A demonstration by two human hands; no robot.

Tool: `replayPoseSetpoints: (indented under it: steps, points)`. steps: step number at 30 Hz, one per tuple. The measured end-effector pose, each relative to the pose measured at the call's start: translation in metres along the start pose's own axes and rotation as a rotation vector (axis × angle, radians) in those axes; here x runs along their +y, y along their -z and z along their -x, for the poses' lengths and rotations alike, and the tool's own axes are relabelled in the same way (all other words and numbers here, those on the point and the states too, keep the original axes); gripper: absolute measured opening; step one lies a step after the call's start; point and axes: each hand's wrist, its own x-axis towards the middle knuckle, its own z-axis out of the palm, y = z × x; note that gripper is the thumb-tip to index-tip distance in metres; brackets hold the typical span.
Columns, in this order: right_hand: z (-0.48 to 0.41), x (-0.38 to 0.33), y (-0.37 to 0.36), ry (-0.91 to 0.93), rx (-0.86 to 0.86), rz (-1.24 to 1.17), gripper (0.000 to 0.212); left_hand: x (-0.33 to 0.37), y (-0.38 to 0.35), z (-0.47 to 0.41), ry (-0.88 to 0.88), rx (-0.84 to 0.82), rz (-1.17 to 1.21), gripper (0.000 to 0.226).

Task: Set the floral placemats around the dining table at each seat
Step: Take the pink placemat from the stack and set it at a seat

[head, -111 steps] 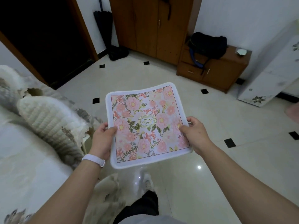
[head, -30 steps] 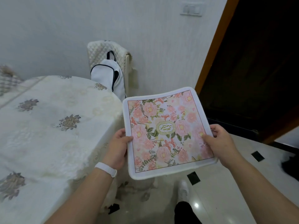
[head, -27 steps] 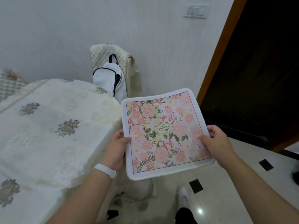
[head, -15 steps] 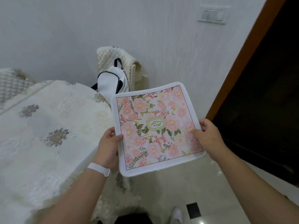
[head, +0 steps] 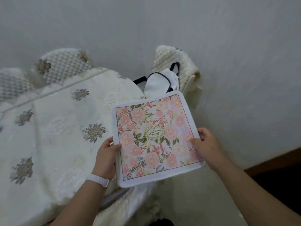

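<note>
I hold a square floral placemat (head: 156,136) flat in front of me, pink flowers with a white border and an oval label at its middle. My left hand (head: 106,159) grips its left edge, thumb on top. My right hand (head: 206,147) grips the right edge, thumb on the print. The mat hovers over the right rim of the dining table (head: 53,136), which is covered by a white embroidered cloth with grey flower motifs. No other placemat is in view.
A chair with a quilted cream cover (head: 177,62) stands against the wall behind the mat, with a white bag with dark straps (head: 160,84) on it. Two more quilted chair backs (head: 63,66) rise at the table's far left. A dark doorway (head: 276,180) lies at lower right.
My view has swung left, away from the doorway and toward the table. The mat, still held in both hands, now reaches over the table's right rim.
</note>
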Motion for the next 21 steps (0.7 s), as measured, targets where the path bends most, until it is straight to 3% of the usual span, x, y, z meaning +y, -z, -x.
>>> replayPoseSetpoints:
  steps: [12, 21]
  points:
    - [-0.095, -0.083, -0.091, 0.087, -0.217, 0.144, 0.019, 0.024, 0.046, -0.069, 0.004, 0.196, 0.234, 0.025]
    - [-0.156, -0.110, -0.207, 0.183, -0.566, 0.342, 0.017, -0.001, 0.094, -0.066, 0.033, 0.564, 0.425, 0.026]
